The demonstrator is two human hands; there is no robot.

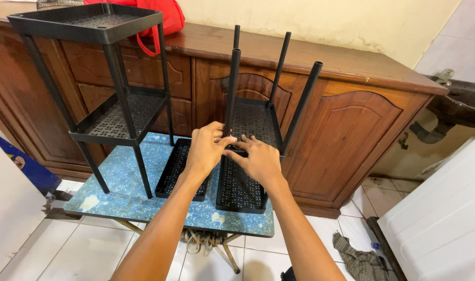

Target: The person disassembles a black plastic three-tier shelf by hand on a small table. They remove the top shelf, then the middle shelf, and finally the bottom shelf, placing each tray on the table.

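Black perforated shelf tray [240, 187] lay on the blue patterned surface [123, 192], in front of the wooden cabinet [346, 125]. Four black poles rose from its far end; the nearest pole [232, 88] stood at its near-left corner. Left hand [206, 148] had fingers curled around that pole's base. Right hand [258, 158] rested flat on the tray rim beside it, fingers spread, gripping nothing. A second, loose tray [177, 169] lay just beside, to the left; an assembled two-tier rack [107, 78] stood further left. Risk, as judged: poles leaned unevenly, so a half-seated pole could pop out or tip under sideways pressure.
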